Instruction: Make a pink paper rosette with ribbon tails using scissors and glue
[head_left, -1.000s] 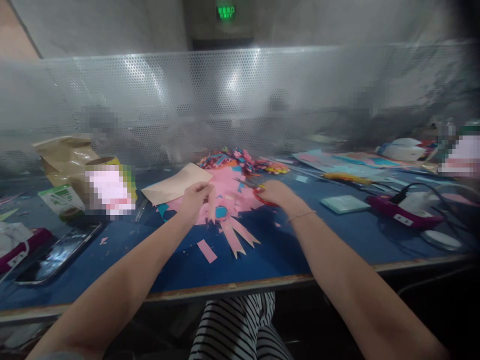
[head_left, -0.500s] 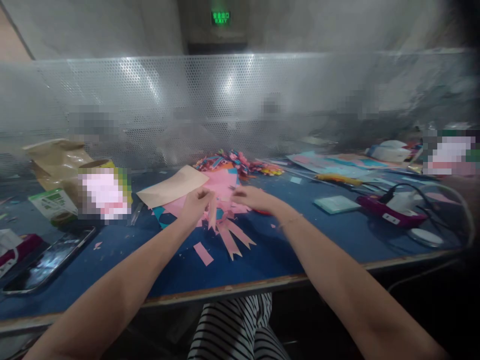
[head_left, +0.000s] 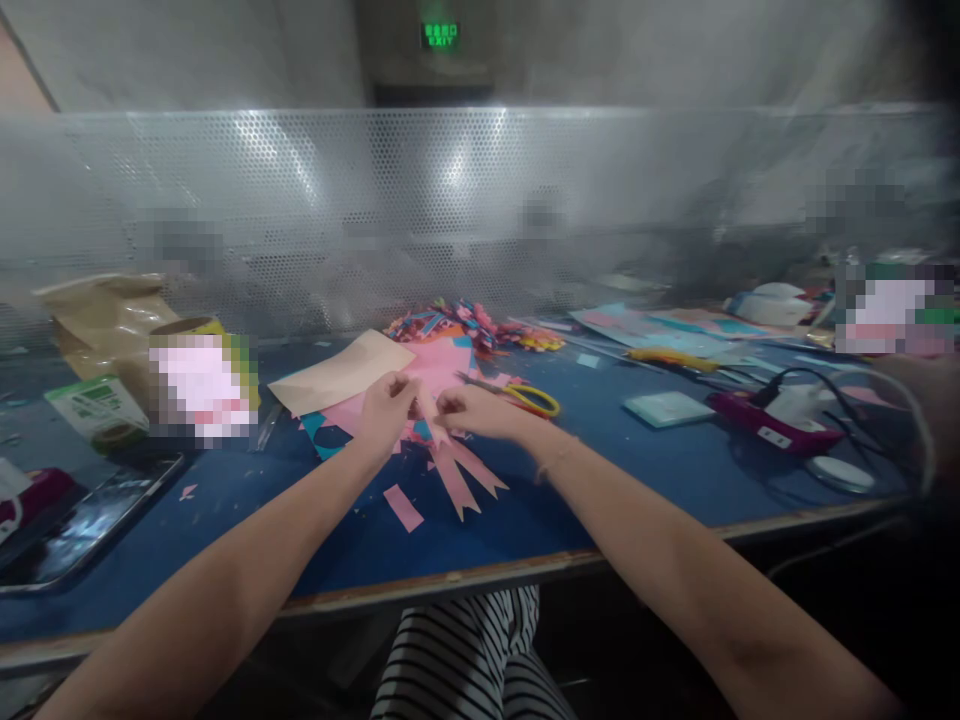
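My left hand (head_left: 391, 408) is closed in a pinch on the upper end of a narrow pink paper strip (head_left: 429, 402). My right hand (head_left: 476, 412) has its fingertips drawn together on the right edge of that strip. Below the hands, pink paper tails (head_left: 459, 472) with notched ends spread over the blue tabletop (head_left: 330, 550). Scissors (head_left: 546, 400) with yellow handles lie just behind my right hand, their blades partly hidden. Pink paper sheets (head_left: 442, 360) and a beige sheet (head_left: 345, 372) lie beyond my hands. A small pink rectangle (head_left: 403, 508) rests nearer the table edge.
A heap of coloured paper scraps (head_left: 457, 325) lies at the back. On the left are a phone (head_left: 97, 525), a brown paper bag (head_left: 112, 320) and a yellow-green roll (head_left: 244, 370). To the right are a pale square pad (head_left: 667, 408), a purple power strip (head_left: 772, 428) and cables.
My right hand has moved left and down onto the pink strip, its fingers closing. The scissors' yellow handles now show behind it. My left hand keeps its pinch.
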